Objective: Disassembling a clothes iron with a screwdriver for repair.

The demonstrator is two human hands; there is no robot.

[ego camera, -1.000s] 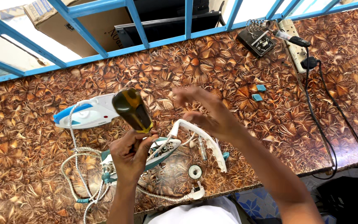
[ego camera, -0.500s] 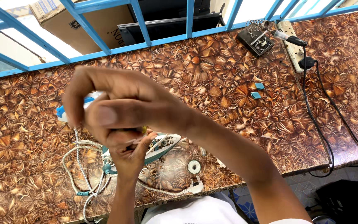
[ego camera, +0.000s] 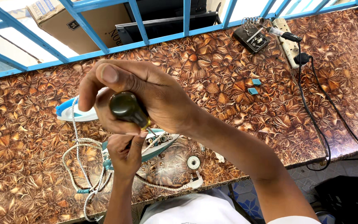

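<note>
My right hand (ego camera: 154,99) wraps over the dark olive handle of a screwdriver (ego camera: 126,108), which stands nearly upright close to the camera. Below it, my left hand (ego camera: 125,151) pinches the lower end of the screwdriver's metal shaft. The tip points down at an opened teal and white clothes iron (ego camera: 162,143) lying on the brown patterned table (ego camera: 228,103); the tip itself is hidden by my fingers. The iron's white and blue top shell (ego camera: 69,112) lies apart to the left. A white braided cord (ego camera: 77,159) loops beside my left hand.
A white round dial (ego camera: 193,162) lies near the front edge. Two small teal pieces (ego camera: 253,86) sit mid-right. A soldering stand (ego camera: 253,38), a power strip (ego camera: 287,43) and black cables (ego camera: 315,120) occupy the far right. A blue railing (ego camera: 146,39) and a cardboard box (ego camera: 75,20) stand behind.
My right hand rose from the iron parts on the table and closed over the screwdriver's handle. My left hand slid from the handle down to the shaft.
</note>
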